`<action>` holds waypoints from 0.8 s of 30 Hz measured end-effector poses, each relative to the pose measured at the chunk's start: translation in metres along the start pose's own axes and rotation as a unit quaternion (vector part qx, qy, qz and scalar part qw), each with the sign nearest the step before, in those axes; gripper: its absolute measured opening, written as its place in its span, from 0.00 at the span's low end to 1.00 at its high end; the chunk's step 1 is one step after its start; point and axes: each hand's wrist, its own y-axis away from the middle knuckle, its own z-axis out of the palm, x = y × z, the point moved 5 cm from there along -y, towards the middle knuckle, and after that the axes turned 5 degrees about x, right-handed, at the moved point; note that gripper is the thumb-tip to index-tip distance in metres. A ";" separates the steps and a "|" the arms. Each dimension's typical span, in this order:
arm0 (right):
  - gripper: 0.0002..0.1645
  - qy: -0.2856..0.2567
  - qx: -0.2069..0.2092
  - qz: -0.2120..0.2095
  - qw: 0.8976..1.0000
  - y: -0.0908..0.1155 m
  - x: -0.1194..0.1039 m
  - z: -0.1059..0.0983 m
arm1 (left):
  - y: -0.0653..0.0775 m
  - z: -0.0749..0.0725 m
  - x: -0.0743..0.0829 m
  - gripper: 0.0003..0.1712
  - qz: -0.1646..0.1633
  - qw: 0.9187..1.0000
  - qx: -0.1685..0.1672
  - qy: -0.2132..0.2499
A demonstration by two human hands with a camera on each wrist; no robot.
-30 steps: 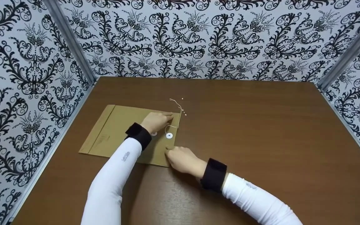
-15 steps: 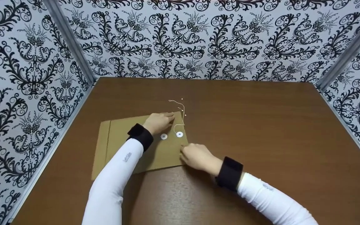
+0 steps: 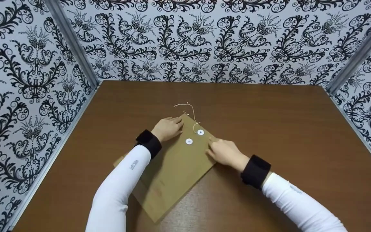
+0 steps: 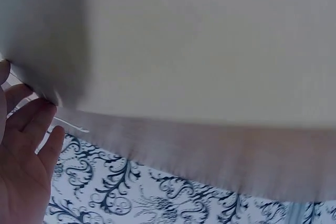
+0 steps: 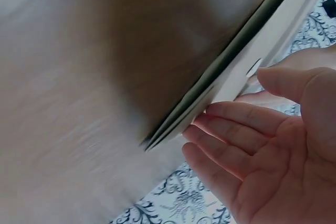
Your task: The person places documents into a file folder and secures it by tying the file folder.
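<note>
A brown string-tie envelope (image 3: pixel 175 170) lies slanted on the table, with two white button discs (image 3: pixel 189 141) near its far end. A thin pale string (image 3: pixel 193 112) trails from one disc onto the tabletop. My left hand (image 3: pixel 167 129) holds the envelope at its far left corner; in the left wrist view its fingertips meet the edge, and the thumb is partly cut off. The right hand (image 3: pixel 225 151) grips the corner on the right. Seen from the right wrist, the fingers (image 5: pixel 231 135) reach the envelope's layered edge, with the thumb above. Part of the envelope is hidden under my left arm.
The brown wooden tabletop (image 3: pixel 285 135) spreads around the envelope. Patterned black-and-white walls (image 3: pixel 198 42) with grey metal posts (image 3: pixel 72 42) border it at the back and sides. A few tiny pale bits lie by the string.
The envelope has turned counterclockwise, its near end swinging from the left towards me. My right hand has moved right and slightly away with its corner; the left has shifted only a little.
</note>
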 end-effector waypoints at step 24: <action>0.38 0.007 -0.090 0.075 0.993 -0.012 0.072 -0.001 | -0.005 -0.008 0.033 0.29 0.051 0.998 0.027 -0.010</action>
